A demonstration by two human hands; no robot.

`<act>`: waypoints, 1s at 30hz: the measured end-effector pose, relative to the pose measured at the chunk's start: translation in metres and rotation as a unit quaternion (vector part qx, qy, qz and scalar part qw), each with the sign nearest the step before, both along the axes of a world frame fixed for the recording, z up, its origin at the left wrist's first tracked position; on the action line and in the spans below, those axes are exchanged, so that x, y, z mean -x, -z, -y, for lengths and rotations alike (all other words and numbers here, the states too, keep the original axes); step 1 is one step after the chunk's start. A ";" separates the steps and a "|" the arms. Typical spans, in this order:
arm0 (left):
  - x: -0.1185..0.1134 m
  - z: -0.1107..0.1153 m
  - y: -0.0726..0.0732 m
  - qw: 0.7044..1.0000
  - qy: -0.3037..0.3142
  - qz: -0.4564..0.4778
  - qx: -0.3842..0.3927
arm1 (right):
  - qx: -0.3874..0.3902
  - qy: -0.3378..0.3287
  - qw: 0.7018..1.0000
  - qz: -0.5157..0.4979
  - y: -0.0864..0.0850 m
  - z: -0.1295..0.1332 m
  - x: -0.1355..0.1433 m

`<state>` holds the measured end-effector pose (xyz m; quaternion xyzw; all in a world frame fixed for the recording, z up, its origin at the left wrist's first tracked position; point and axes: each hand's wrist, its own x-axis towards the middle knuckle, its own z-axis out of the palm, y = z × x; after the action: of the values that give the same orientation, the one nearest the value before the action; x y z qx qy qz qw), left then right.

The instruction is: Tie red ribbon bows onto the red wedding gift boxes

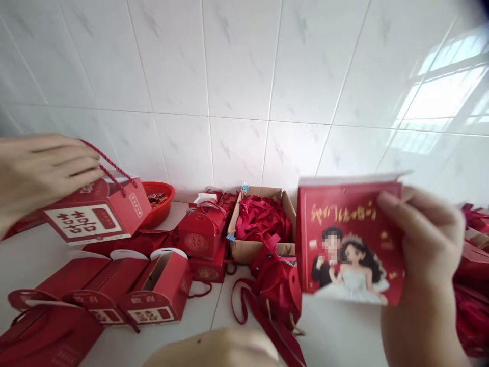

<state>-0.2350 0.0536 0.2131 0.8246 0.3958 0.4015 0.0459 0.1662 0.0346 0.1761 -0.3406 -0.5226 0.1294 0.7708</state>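
Observation:
My right hand holds up a red wedding candy box by its right edge, thumb in front. A cartoon bride and groom and gold writing are printed on the face towards me. At the bottom edge, my left hand shows only in part; its fingers cannot be made out. Another person's hand reaches in from the left on a red gift box with a rope handle, tilted above the worktop. A red ribbon-covered box sits below and left of my right hand.
Behind stands an open cardboard box full of red ribbons. Several red gift boxes line the left of the white worktop. A red bowl with small packets stands near the tiled wall. More red items lie far right.

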 end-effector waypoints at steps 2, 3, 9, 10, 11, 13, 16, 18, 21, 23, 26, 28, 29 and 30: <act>-0.069 0.026 0.033 0.994 0.043 0.097 0.013 | 0.034 -0.058 0.997 0.030 0.032 0.014 -0.013; -0.101 0.037 0.047 0.988 0.066 0.135 0.023 | 0.040 -0.081 0.995 0.044 0.045 0.018 -0.018; -0.203 0.049 0.068 0.972 0.095 0.191 0.094 | 0.008 -0.152 0.986 0.071 0.062 0.022 -0.030; -0.208 0.043 0.067 0.967 0.101 0.195 0.126 | 0.004 -0.157 0.985 0.073 0.060 0.022 -0.030; -0.212 0.037 0.067 0.960 0.117 0.196 0.161 | 0.002 -0.164 0.984 0.074 0.059 0.021 -0.030; -0.220 0.027 0.068 0.943 0.161 0.207 0.205 | 0.002 -0.173 0.983 0.060 0.057 0.019 -0.028; -0.231 0.020 0.073 0.936 0.187 0.251 0.163 | 0.005 -0.207 0.978 -0.014 0.057 0.016 -0.024; -0.236 0.019 0.076 0.946 0.170 0.262 0.091 | 0.020 -0.261 0.964 -0.040 0.057 0.014 -0.024; -0.237 0.018 0.077 0.962 0.130 0.241 0.012 | 0.041 -0.302 0.952 0.037 0.057 0.010 -0.029; -0.236 0.017 0.077 0.966 0.113 0.232 -0.007 | 0.026 -0.270 0.956 0.108 0.059 0.007 -0.033; -0.239 0.016 0.078 0.964 0.106 0.244 -0.004 | 0.001 -0.221 0.966 0.135 0.062 0.003 -0.033; -0.243 0.015 0.079 0.963 0.086 0.254 -0.003 | 0.016 -0.204 0.974 0.099 0.063 0.001 -0.028; -0.245 0.014 0.079 0.963 0.072 0.259 -0.003 | 0.032 -0.198 0.977 0.077 0.063 0.001 -0.025; -0.247 0.013 0.080 0.962 0.058 0.266 -0.001 | 0.049 -0.195 0.978 0.055 0.064 0.000 -0.021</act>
<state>0.0116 0.0403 0.1332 0.7096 0.3203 0.6036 0.1720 0.1871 0.0344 0.1124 -0.2765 -0.6134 0.2835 0.6834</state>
